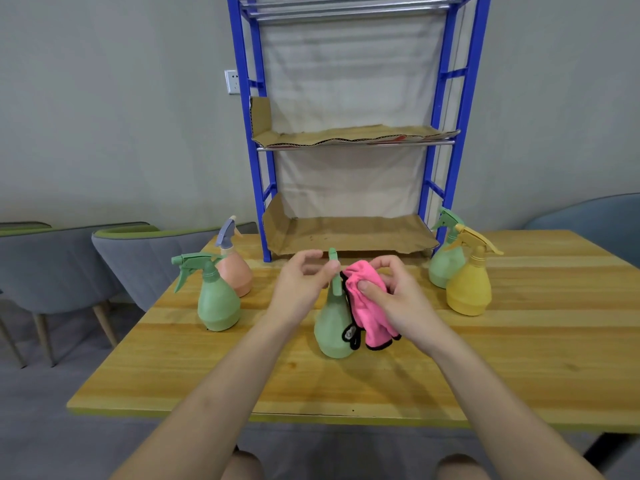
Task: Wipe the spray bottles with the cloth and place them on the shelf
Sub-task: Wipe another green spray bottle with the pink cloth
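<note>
my left fingers [309, 255] pinch, i think, the trigger head of the green spray bottle [331, 327], steadying it upright on the surface [519, 344]. my right fingers [369, 287] grip the pink cloth [367, 308], pressing it to the neck between both hands for wiping. the shelf [346, 234] stands beyond them, with no bottles on it yet.

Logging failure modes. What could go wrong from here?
1. The left hand pinches only the spray head of the middle green bottle; a push from the right hand with the pink cloth might tip it.
2. The cardboard liner on the middle level of the shelf is wavy, so a bottle may stand unsteadily.
3. The yellow bottle stands near the shelf's right post and could get knocked.
</note>
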Demonstrator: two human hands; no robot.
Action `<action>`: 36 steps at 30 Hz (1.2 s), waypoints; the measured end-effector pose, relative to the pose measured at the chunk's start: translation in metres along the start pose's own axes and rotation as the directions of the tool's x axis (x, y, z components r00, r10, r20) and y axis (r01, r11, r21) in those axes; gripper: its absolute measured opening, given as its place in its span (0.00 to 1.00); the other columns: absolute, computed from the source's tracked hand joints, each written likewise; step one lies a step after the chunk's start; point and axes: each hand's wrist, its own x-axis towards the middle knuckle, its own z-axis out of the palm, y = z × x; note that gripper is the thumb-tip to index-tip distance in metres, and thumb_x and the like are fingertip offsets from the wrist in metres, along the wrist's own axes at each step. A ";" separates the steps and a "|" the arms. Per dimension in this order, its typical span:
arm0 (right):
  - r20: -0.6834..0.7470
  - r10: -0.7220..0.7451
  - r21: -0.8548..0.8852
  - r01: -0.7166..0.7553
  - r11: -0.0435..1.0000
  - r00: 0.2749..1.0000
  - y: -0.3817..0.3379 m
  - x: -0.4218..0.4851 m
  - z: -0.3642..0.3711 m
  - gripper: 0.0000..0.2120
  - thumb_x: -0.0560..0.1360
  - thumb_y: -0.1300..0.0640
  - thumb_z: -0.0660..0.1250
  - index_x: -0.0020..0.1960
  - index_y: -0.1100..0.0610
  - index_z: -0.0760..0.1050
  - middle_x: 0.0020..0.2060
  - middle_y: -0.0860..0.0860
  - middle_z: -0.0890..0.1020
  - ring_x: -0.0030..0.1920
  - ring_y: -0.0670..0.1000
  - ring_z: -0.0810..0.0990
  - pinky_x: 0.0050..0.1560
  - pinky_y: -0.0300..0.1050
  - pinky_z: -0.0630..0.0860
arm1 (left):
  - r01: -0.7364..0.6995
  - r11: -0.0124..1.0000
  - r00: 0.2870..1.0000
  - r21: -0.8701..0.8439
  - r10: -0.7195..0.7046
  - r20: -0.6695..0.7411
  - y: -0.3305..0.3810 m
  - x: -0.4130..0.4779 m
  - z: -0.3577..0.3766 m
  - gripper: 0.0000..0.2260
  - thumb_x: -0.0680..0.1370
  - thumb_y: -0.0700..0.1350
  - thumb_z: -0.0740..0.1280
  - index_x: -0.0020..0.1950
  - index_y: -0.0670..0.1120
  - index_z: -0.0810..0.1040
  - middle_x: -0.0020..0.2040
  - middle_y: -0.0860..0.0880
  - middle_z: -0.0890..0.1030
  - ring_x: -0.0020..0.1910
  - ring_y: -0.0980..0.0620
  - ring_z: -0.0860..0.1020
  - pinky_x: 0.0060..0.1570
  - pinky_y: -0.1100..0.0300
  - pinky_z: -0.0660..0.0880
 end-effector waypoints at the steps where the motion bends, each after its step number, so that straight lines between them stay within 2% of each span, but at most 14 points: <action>1: 0.002 0.009 0.012 -0.009 1.000 1.000 0.002 -0.001 0.000 0.09 0.82 0.60 0.69 0.60 0.53 0.73 0.52 0.52 0.89 0.51 0.54 0.88 0.51 0.53 0.84 | 0.003 1.000 1.000 -0.008 -0.003 0.012 -0.001 -0.002 0.002 0.19 0.79 0.54 0.74 0.67 0.50 0.78 0.55 0.52 0.85 0.54 0.55 0.84 0.56 0.59 0.78; 3: -0.004 0.015 0.010 -0.015 1.000 1.000 0.005 -0.002 0.001 0.07 0.82 0.62 0.68 0.58 0.53 0.74 0.50 0.52 0.88 0.51 0.56 0.88 0.52 0.57 0.83 | -0.002 1.000 1.000 -0.011 0.002 0.023 -0.002 -0.003 0.005 0.14 0.80 0.49 0.74 0.64 0.48 0.81 0.55 0.51 0.86 0.57 0.55 0.83 0.57 0.61 0.78; 5: -0.049 -0.008 0.005 0.008 1.000 0.999 0.007 -0.003 0.000 0.07 0.81 0.63 0.68 0.56 0.52 0.77 0.49 0.50 0.88 0.51 0.53 0.87 0.53 0.59 0.82 | -0.023 1.000 0.999 -0.019 0.024 0.022 -0.002 -0.001 0.004 0.09 0.81 0.46 0.72 0.60 0.46 0.85 0.54 0.52 0.87 0.56 0.55 0.83 0.55 0.62 0.77; 9: -0.199 -0.092 -0.071 0.080 0.994 0.976 0.013 -0.002 -0.005 0.11 0.81 0.61 0.70 0.57 0.46 0.82 0.50 0.45 0.86 0.50 0.50 0.86 0.49 0.58 0.85 | 0.031 0.999 0.999 -0.018 -0.031 0.035 -0.005 -0.004 -0.006 0.08 0.83 0.49 0.69 0.56 0.49 0.87 0.48 0.58 0.87 0.44 0.69 0.80 0.46 0.64 0.72; 10: -0.249 -0.118 -0.102 0.095 0.990 0.961 0.014 -0.001 -0.004 0.11 0.80 0.60 0.71 0.58 0.46 0.82 0.50 0.43 0.86 0.50 0.47 0.85 0.49 0.54 0.85 | 0.051 0.998 0.998 -0.033 -0.050 0.045 -0.006 -0.004 -0.006 0.09 0.83 0.50 0.68 0.56 0.49 0.87 0.47 0.59 0.86 0.43 0.71 0.80 0.45 0.65 0.72; 13: -0.391 -0.191 -0.185 0.127 0.975 0.900 0.015 0.003 0.004 0.12 0.78 0.60 0.74 0.60 0.49 0.81 0.51 0.40 0.85 0.51 0.38 0.82 0.50 0.34 0.78 | 0.073 0.995 0.996 -0.069 -0.069 0.060 -0.005 -0.006 -0.005 0.10 0.84 0.49 0.68 0.59 0.49 0.87 0.46 0.61 0.87 0.44 0.72 0.80 0.44 0.69 0.72; 15: -0.437 -0.219 -0.212 0.137 0.968 0.873 0.014 0.008 0.012 0.10 0.77 0.60 0.76 0.55 0.50 0.82 0.48 0.40 0.85 0.49 0.38 0.81 0.49 0.30 0.75 | 0.081 0.993 0.995 -0.087 -0.076 0.057 -0.004 -0.007 -0.004 0.10 0.84 0.48 0.67 0.60 0.49 0.87 0.48 0.62 0.87 0.45 0.72 0.80 0.46 0.68 0.72; 19: -0.418 -0.245 -0.254 0.147 0.956 0.875 0.020 0.018 0.029 0.09 0.77 0.56 0.76 0.56 0.48 0.87 0.45 0.45 0.84 0.46 0.43 0.81 0.49 0.37 0.77 | 0.088 0.993 0.993 -0.083 -0.080 0.088 -0.006 -0.007 -0.006 0.10 0.85 0.49 0.66 0.58 0.49 0.87 0.49 0.61 0.87 0.46 0.71 0.80 0.48 0.65 0.72; 22: -0.394 -0.261 -0.244 0.173 0.954 0.881 0.028 0.017 0.045 0.08 0.78 0.58 0.76 0.56 0.52 0.88 0.46 0.48 0.84 0.48 0.42 0.81 0.49 0.32 0.73 | 0.070 0.994 0.993 -0.083 -0.062 0.097 -0.009 -0.006 -0.006 0.12 0.85 0.48 0.65 0.55 0.44 0.87 0.46 0.60 0.87 0.45 0.70 0.80 0.44 0.71 0.74; 25: -0.372 -0.293 -0.271 0.198 0.942 0.881 0.037 0.008 0.058 0.09 0.78 0.60 0.75 0.57 0.54 0.88 0.44 0.46 0.82 0.45 0.42 0.81 0.47 0.30 0.72 | 0.047 0.994 0.995 -0.097 -0.039 0.087 -0.013 -0.007 -0.003 0.14 0.86 0.47 0.64 0.54 0.39 0.85 0.42 0.61 0.86 0.42 0.70 0.80 0.40 0.76 0.73; 29: -0.368 -0.365 -0.360 0.231 0.904 0.855 0.039 0.006 0.061 0.10 0.77 0.61 0.76 0.58 0.55 0.87 0.43 0.44 0.80 0.44 0.47 0.81 0.47 0.38 0.76 | 0.052 0.993 0.994 -0.110 -0.041 0.102 -0.014 -0.009 -0.001 0.14 0.86 0.48 0.64 0.52 0.42 0.86 0.44 0.61 0.87 0.44 0.70 0.81 0.40 0.77 0.72; 33: -0.443 -0.332 -0.276 0.226 0.934 0.833 0.029 0.015 0.055 0.09 0.78 0.62 0.75 0.56 0.53 0.88 0.45 0.43 0.82 0.47 0.42 0.82 0.50 0.32 0.75 | 0.044 0.994 0.992 -0.105 -0.031 0.118 -0.013 -0.009 -0.004 0.13 0.85 0.49 0.64 0.54 0.44 0.86 0.45 0.62 0.86 0.46 0.70 0.80 0.45 0.71 0.74; 36: -0.441 -0.366 -0.308 0.245 0.919 0.819 0.030 0.016 0.057 0.09 0.78 0.62 0.75 0.56 0.54 0.88 0.45 0.43 0.82 0.48 0.43 0.82 0.50 0.38 0.78 | 0.046 0.995 0.989 -0.094 -0.032 0.141 -0.012 -0.008 -0.007 0.13 0.85 0.49 0.64 0.57 0.45 0.86 0.48 0.60 0.87 0.48 0.69 0.81 0.46 0.71 0.72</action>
